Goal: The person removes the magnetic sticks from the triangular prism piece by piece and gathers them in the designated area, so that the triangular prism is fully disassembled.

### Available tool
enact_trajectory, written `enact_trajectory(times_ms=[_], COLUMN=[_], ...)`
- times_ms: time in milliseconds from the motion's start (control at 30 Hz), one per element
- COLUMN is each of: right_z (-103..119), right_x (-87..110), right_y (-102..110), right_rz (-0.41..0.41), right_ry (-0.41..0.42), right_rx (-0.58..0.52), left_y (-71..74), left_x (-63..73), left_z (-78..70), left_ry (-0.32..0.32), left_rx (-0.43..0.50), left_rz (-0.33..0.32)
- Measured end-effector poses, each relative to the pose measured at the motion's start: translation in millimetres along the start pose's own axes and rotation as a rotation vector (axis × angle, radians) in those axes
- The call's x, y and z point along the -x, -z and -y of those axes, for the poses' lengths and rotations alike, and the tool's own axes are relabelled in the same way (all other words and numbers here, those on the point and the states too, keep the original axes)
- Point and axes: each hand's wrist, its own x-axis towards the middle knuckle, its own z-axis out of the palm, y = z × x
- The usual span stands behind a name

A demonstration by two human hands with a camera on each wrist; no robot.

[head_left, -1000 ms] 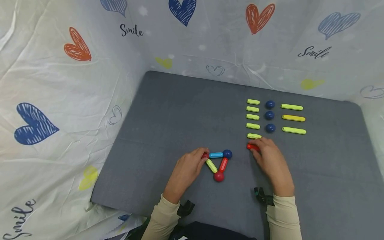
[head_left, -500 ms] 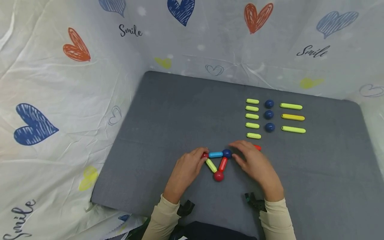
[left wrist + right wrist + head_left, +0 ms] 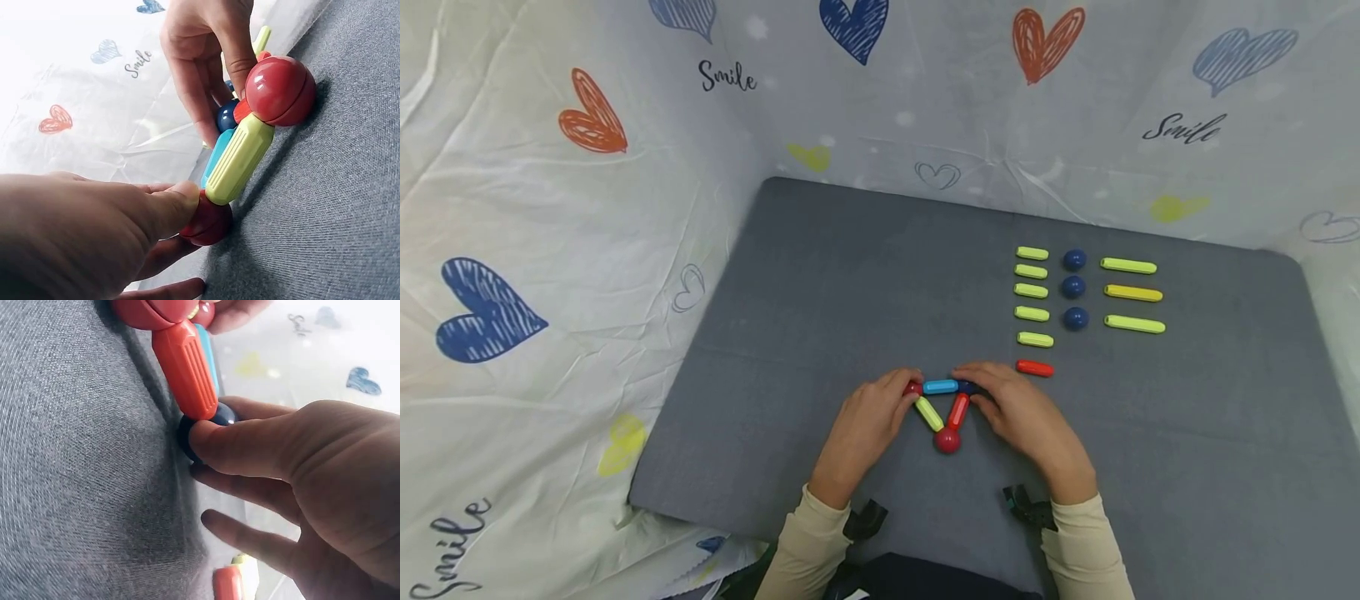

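Note:
A triangle of three short rods and three balls lies on the grey table. Its rods are light blue (image 3: pixel 940 387), yellow-green (image 3: pixel 240 159) and red (image 3: pixel 185 370). My left hand (image 3: pixel 867 425) pinches the red ball (image 3: pixel 209 220) at the triangle's far left corner between thumb and fingers. At the far right corner, my right hand (image 3: pixel 1026 414) pinches the dark blue ball (image 3: pixel 224 414), which its fingers partly cover. Nearest my body is the other red ball (image 3: pixel 947 441), touched by neither hand.
Right of the triangle lies a loose red rod (image 3: pixel 1034 368). Beyond it, short yellow-green rods (image 3: pixel 1032 292) form a column, beside several blue balls (image 3: pixel 1073 287) and longer rods, one of them yellow (image 3: pixel 1133 293). A printed sheet (image 3: pixel 955 100) hangs behind the table.
My right hand has let go of the loose red rod and moved left to the triangle's blue ball, which it now pinches. The left hand has stayed on its red ball.

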Motion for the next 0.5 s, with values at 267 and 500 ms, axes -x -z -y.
enact_trajectory(times_ms=[267, 500], right_z=[-0.6, -1.5], right_x=[-0.4, -1.3], right_y=[-0.7, 1.9], right_rz=[-0.018, 0.007], right_ry=[0.015, 0.016], right_rx=[0.003, -0.016], left_y=[-0.2, -0.3], left_x=[0.5, 0.9], left_z=[0.8, 1.5], left_ry=[-0.007, -0.012], left_rx=[-0.011, -0.02], left_rz=[-0.001, -0.004])
